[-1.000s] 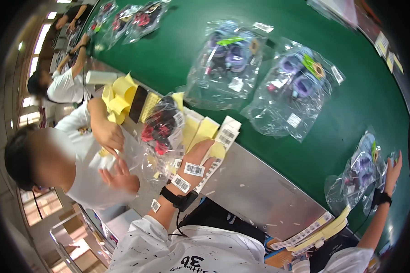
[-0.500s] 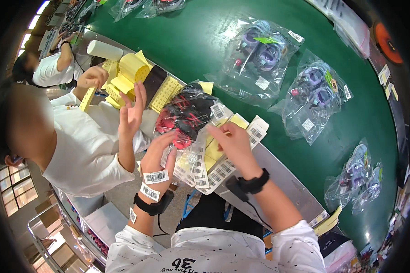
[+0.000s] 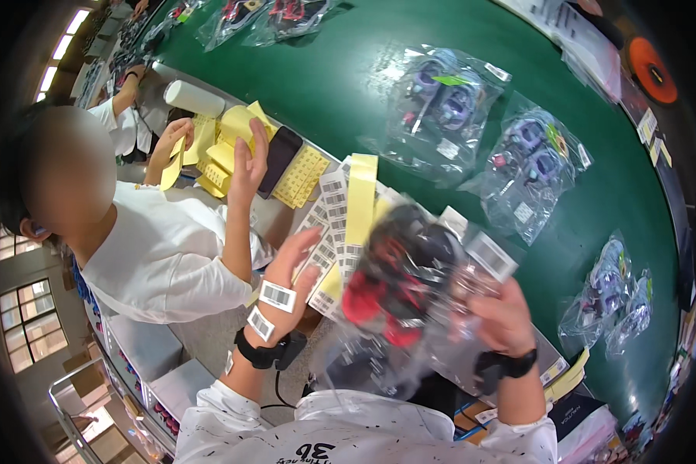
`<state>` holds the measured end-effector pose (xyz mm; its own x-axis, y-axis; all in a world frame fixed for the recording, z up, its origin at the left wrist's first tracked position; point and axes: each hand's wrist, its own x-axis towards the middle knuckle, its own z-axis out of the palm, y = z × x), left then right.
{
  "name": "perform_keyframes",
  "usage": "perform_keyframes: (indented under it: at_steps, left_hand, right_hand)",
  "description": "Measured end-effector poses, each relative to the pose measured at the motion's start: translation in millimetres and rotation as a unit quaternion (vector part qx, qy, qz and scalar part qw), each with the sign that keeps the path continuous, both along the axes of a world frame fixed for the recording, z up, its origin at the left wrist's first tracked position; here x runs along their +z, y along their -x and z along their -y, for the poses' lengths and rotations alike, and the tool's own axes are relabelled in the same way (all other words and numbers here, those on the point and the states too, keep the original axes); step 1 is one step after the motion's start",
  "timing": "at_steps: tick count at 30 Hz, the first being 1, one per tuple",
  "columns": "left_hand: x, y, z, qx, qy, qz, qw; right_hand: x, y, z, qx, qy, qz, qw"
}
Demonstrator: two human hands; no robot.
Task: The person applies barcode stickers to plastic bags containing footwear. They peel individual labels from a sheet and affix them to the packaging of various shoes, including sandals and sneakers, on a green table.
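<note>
My right hand point(image 3: 504, 319) grips the edge of a clear plastic bag with a pair of red and black shoes point(image 3: 394, 271) inside; the bag hangs tilted and blurred in front of me. A white barcode label point(image 3: 490, 257) shows on the bag near my fingers. My left hand point(image 3: 284, 282) is held to the left of the bag, apart from it, fingers spread with nothing in them. White barcode stickers point(image 3: 277, 296) are on its back and wrist. Behind the bag, sheets of barcode labels point(image 3: 334, 216) and a yellow strip point(image 3: 361, 199) lie on the table edge, partly hidden.
On the green table point(image 3: 317, 85) lie bagged purple-blue shoes point(image 3: 455, 100), with another bagged pair point(image 3: 535, 158) beside them and more point(image 3: 609, 290) at right. A co-worker point(image 3: 162, 255) at left handles yellow label strips point(image 3: 232, 131) near a dark phone-like object point(image 3: 281, 161) and white roll point(image 3: 193, 98).
The bagged red and black shoes have been lifted off the label sheets and swung right and toward me in my right hand. My left hand has come away from the bag.
</note>
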<state>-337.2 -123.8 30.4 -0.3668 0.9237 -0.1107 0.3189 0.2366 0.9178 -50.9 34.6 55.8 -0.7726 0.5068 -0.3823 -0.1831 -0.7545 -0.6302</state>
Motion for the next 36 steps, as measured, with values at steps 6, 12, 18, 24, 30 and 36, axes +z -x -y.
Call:
perform_keyframes:
  at_steps: [6, 12, 18, 24, 30, 36]
  left_hand:
    - [6, -113, -79, -0.181, -0.007, -0.017, 0.983]
    - [6, -244, -133, -0.277, -0.002, 0.006, 0.961]
    - [-18, -314, -163, -0.331, -0.082, -0.127, 0.931]
    - [-18, -330, -171, -0.291, -0.074, -0.168, 0.939]
    - [-17, -321, -170, -0.275, -0.086, -0.225, 0.931]
    - [-18, -317, -169, -0.251, -0.068, -0.168, 0.951]
  right_hand:
    - [-69, -195, -8, -0.164, 0.019, 0.087, 0.982]
    - [-88, -237, 6, -0.205, 0.039, 0.13, 0.969]
    - [-76, -224, 2, -0.227, -0.075, 0.192, 0.952]
    - [-86, -210, -8, -0.223, -0.268, 0.268, 0.898]
    - [-77, -202, -13, -0.202, -0.251, 0.241, 0.915]
    - [-73, -203, -11, -0.191, -0.236, 0.243, 0.921]
